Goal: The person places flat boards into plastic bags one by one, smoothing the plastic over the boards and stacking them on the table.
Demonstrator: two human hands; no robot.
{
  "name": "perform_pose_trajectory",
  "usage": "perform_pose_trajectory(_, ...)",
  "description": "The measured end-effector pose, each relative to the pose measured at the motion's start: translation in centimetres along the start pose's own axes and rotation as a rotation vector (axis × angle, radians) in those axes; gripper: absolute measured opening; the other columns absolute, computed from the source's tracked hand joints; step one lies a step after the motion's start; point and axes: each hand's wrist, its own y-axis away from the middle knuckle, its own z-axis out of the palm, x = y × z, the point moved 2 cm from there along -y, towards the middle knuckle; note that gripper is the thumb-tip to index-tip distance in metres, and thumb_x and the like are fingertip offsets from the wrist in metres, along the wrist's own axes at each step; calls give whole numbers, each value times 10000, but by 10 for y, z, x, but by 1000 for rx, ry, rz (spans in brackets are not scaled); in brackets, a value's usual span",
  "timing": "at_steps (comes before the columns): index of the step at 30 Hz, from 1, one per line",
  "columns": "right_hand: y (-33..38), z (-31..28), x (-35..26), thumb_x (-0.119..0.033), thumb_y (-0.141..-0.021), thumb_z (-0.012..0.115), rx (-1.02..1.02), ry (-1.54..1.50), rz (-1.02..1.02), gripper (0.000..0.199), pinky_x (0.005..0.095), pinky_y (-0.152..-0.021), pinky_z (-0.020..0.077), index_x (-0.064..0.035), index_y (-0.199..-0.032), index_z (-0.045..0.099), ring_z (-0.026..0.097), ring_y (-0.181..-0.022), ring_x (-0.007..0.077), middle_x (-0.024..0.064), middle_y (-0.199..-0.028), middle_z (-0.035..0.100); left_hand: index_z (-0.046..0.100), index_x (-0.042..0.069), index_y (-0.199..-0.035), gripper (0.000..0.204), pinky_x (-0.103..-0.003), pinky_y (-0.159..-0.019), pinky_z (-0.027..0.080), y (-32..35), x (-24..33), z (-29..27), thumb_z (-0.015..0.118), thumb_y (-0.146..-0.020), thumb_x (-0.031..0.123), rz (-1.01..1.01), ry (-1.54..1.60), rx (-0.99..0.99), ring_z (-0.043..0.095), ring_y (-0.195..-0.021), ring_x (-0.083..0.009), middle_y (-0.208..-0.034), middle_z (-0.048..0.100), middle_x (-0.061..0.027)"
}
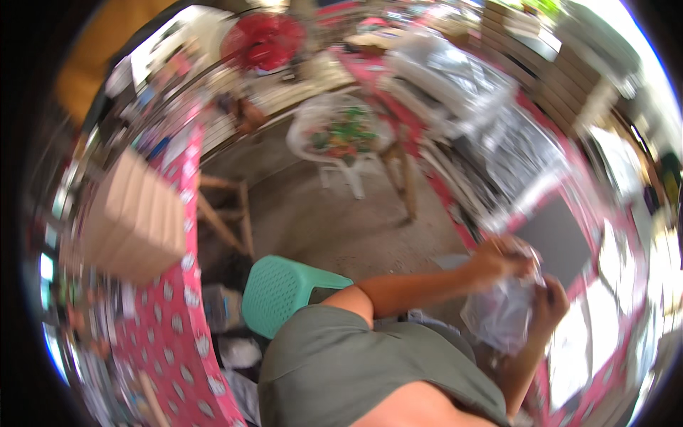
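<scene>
Both of my hands hold a clear plastic bag (501, 313) at the right of the view, over the edge of a table with a pink patterned cloth (569, 192). My left hand (498, 257) grips the bag's top edge. My right hand (549, 302) pinches the same bag from the right side. The bag hangs down crumpled between them; I cannot tell what is inside. The picture is motion-blurred.
A teal plastic stool (281, 292) stands on the concrete floor beside me. A stack of cardboard boxes (135, 217) sits on another pink-clothed table (178, 334) at left. A white plastic chair (341, 135) holds colourful items. Clear packaging (455, 78) lies on the right table; a red fan (263, 39) stands behind.
</scene>
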Motion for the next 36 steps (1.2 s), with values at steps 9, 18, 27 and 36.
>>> perform_pose_trajectory(9, -8, 17, -27, -76, -837, 526, -142, -64, -206, 140, 182, -525, 319, -4, -718, 506, 386, -590, 42, -26, -648, 445, 599, 18, -899, 95, -249, -566, 445, 30, 37, 10, 568, -823, 67, 500, -281, 207, 540, -635, -104, -714, 564, -59)
perform_pose_trajectory(18, 4, 33, -61, -83, -811, 588, -419, -304, -151, 149, 237, -635, 441, 49, -876, 567, 506, -694, 141, 70, -772, 560, 554, 31, -943, 154, -231, -588, 428, 59, 46, 5, 569, -836, 141, 482, -214, 376, 516, -656, -97, -727, 554, -36)
perform_pose_trajectory(27, 8, 61, -71, -131, -867, 505, -496, -525, -236, 242, 170, -507, 247, -39, -653, 443, 301, -577, 30, -53, -609, 370, 555, 32, -862, 166, -228, -559, 418, 108, 39, 28, 592, -825, 189, 493, -232, 562, 515, -632, -75, -719, 550, -14)
perform_pose_trajectory(36, -33, 56, -52, -156, -866, 452, -589, -679, -403, 200, 324, -785, 422, 32, -909, 504, 513, -839, 187, 92, -887, 534, 498, 67, -746, 195, -182, -406, 262, 127, 19, 68, 563, -841, 224, 234, -553, 391, 391, -509, -13, -663, 481, 46)
